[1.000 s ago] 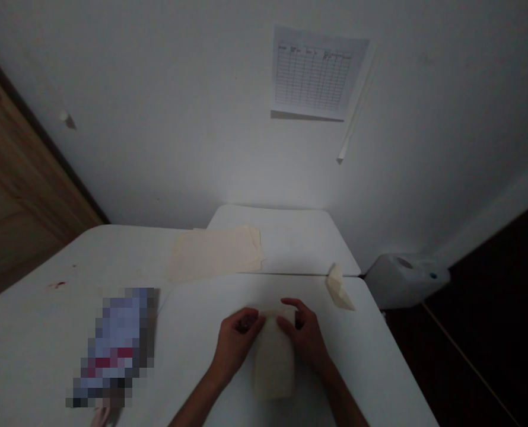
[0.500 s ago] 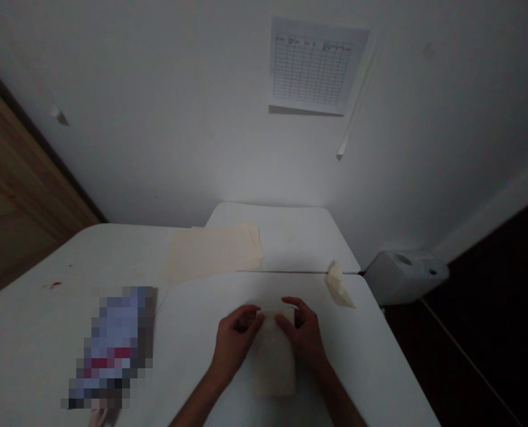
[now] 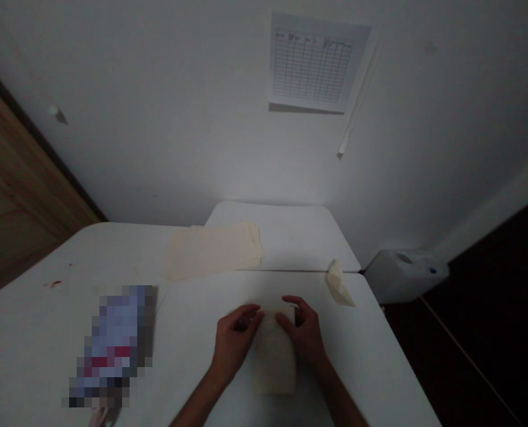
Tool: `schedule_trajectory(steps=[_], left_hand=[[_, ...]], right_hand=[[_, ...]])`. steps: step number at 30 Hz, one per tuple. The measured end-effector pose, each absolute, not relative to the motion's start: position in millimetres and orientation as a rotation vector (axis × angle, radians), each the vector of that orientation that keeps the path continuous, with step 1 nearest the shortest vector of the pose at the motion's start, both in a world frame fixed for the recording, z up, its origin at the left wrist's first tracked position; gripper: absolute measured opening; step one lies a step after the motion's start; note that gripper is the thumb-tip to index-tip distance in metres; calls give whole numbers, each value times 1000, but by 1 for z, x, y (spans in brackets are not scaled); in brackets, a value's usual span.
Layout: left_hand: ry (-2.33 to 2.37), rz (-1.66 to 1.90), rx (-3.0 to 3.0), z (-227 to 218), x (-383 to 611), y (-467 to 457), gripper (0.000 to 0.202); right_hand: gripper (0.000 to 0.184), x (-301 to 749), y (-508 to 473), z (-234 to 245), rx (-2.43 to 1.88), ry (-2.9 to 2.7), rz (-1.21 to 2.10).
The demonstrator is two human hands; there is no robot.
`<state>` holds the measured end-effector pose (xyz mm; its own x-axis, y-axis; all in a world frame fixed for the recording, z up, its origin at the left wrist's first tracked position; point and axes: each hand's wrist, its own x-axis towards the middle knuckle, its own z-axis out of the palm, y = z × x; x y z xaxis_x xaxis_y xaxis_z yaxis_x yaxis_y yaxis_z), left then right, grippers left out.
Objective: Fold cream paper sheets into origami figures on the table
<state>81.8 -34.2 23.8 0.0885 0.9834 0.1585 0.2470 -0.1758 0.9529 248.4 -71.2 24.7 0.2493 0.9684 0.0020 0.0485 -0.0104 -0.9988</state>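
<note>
At the far left a wooden door [image 3: 15, 178] runs down beside the white wall [image 3: 157, 118], and the near white table [image 3: 37, 261] starts just past it, with a small red smear [image 3: 54, 283] on its top. On that top lies a long object [image 3: 115, 350], pixelated so that it cannot be identified, its colours showing only as blue-grey and dark red. Beyond it, a loose stack of cream sheets [image 3: 215, 250] lies across the seam where this table meets a second white table [image 3: 290, 234]. Nearer the person, the left hand [image 3: 236, 338] comes in from the lower left, its grip curved and pinching the upper left edge of a folded cream sheet [image 3: 273, 362], which lies flat on the near table, long side running toward the wall. The right hand [image 3: 304, 335] mirrors it at the upper right corner, its grip curled and pinching from that side, with a narrow gap between the two hands. Further right, a small folded cream piece [image 3: 339, 286] sits at the seam near the table's edge. A printed grid chart [image 3: 312, 64] is fixed to the wall above, and a white plastic container [image 3: 404, 276] stands beyond the right edge of the table.
</note>
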Motion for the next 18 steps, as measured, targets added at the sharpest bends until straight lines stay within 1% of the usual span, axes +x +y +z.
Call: schedule_trajectory(steps=[9, 18], left_hand=[[1263, 1180, 1604, 15, 80, -32, 25], [1268, 1179, 1596, 17, 80, -32, 23]], right_hand=[[46, 248, -72, 26, -1348, -1041, 1017], [48, 249, -71, 22, -1348, -1035, 1027]])
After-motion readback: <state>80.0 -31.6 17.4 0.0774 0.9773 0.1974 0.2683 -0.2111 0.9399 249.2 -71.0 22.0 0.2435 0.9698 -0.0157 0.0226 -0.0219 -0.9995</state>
